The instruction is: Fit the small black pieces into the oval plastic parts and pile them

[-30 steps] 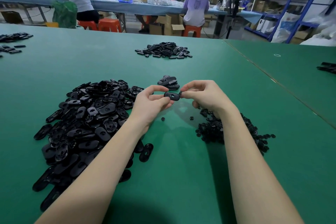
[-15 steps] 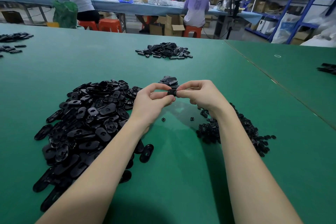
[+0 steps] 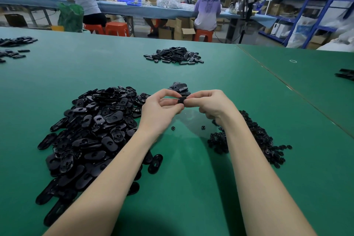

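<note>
Together left hand (image 3: 161, 109) and right hand (image 3: 209, 106) pinch oval part (image 3: 182, 99).

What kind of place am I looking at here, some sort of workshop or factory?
Most likely a small factory assembly floor. A big heap of black oval plastic parts lies on a green-covered worktable, other workers sit on orange plastic stools at a long bench, and blue metal shelving holds cartons.

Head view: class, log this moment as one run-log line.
left hand pinches oval part | right hand pinches same part | small finished pile behind hands | table
</note>
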Motion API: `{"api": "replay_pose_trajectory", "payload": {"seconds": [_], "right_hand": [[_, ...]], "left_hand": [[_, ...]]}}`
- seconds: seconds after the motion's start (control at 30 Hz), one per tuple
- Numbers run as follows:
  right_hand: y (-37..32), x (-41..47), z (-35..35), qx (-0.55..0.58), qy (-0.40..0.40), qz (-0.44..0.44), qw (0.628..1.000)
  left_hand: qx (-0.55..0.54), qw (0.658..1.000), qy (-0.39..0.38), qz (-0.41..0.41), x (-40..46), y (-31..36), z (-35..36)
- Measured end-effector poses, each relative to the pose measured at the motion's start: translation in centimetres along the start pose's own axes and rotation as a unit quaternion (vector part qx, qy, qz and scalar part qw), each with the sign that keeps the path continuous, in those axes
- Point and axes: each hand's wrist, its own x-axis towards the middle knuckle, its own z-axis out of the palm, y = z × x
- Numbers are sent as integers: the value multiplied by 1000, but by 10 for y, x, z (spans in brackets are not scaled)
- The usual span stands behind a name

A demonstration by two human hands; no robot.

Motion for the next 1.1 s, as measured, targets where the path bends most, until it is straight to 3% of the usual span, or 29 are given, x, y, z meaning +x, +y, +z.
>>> {"api": "replay_pose_trajectory", "payload": {"seconds": [0.23,0.47,0.63,1.1], "right_hand": [[5,1,-5,10,-14,9,1000],[11,1,-8,64,-101,42,992],[10,0,-6,35,-103,18,994],[6,0,3,-57,-56,-67,995]], "left_hand": [[-18,999,-36,-12,1,4,-5],[-75,986,-122,-81,3,11,-15],[-113,982,-103,-107,6,11,-14],[-74,991,-55,-102,7,2,-14]]}}
